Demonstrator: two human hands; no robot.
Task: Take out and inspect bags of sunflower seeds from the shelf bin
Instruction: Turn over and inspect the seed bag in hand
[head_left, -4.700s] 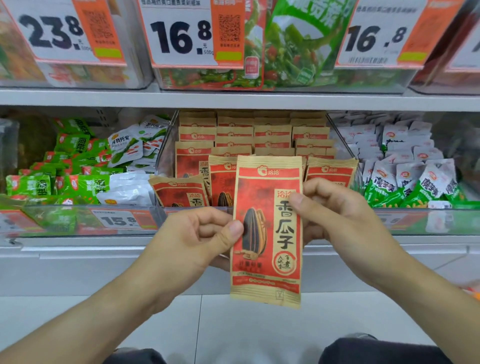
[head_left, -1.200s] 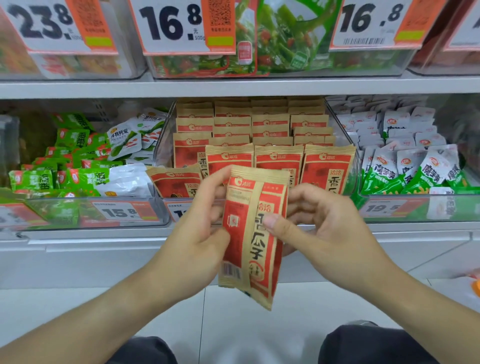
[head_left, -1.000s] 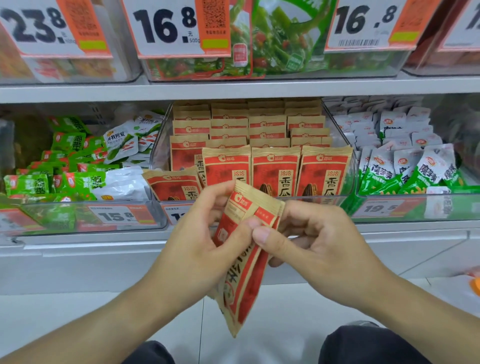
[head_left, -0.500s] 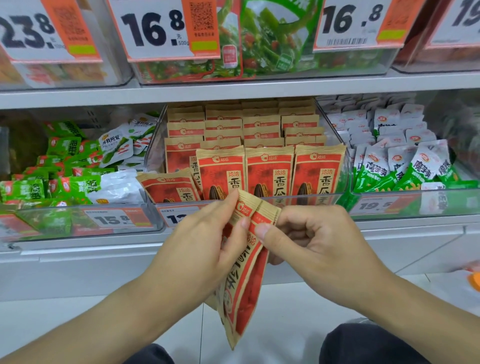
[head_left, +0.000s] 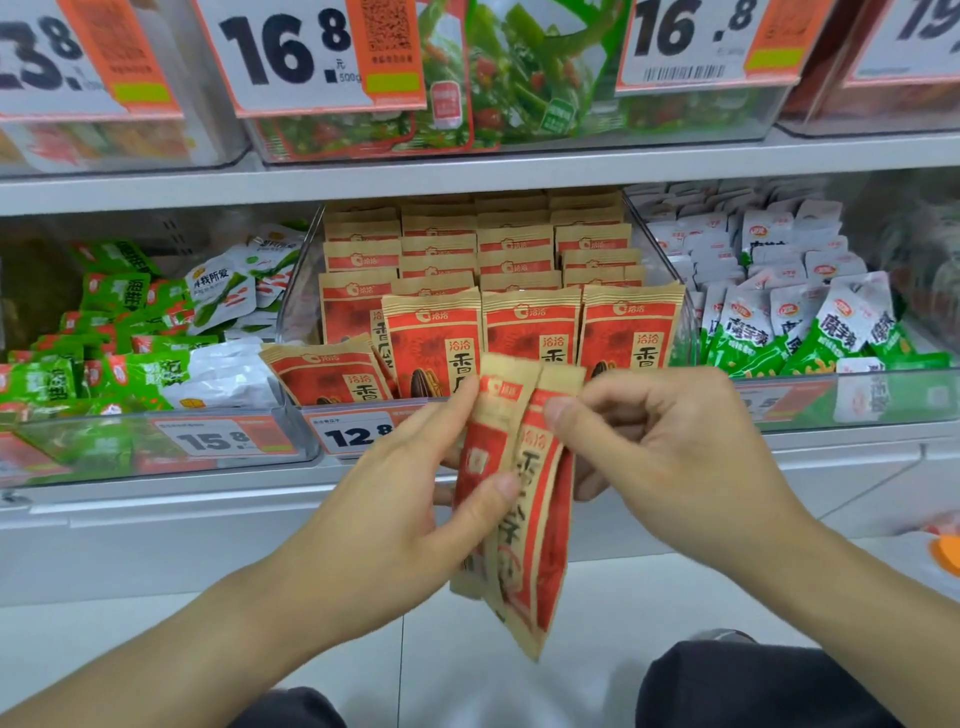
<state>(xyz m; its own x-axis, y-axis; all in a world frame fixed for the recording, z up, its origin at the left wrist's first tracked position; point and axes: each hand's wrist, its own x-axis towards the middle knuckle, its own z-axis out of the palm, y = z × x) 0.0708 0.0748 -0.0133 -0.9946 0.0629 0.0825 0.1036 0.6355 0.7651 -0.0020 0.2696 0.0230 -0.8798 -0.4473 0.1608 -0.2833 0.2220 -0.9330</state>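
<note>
grey shelf (head_left: 363, 491), clear bins (head_left: 670, 291) of snack packets (head_left: 530, 338)

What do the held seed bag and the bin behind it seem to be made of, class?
Seed bag: looks like matte tan kraft paper with red print, creasing between the left hand and right hand; any lining is unseen. Bin: clear glossy plastic, the packets showing through its wall.

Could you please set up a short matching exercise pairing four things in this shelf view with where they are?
Things:
1. held seed bag
2. green snack packs
3. white-and-green packs
4. 12.8 price tag

Places:
A. bin right of the seed bin
B. front of the seed bin
C. between both hands
D. bin left of the seed bin

Pairs: 1-C, 2-D, 3-A, 4-B
</note>
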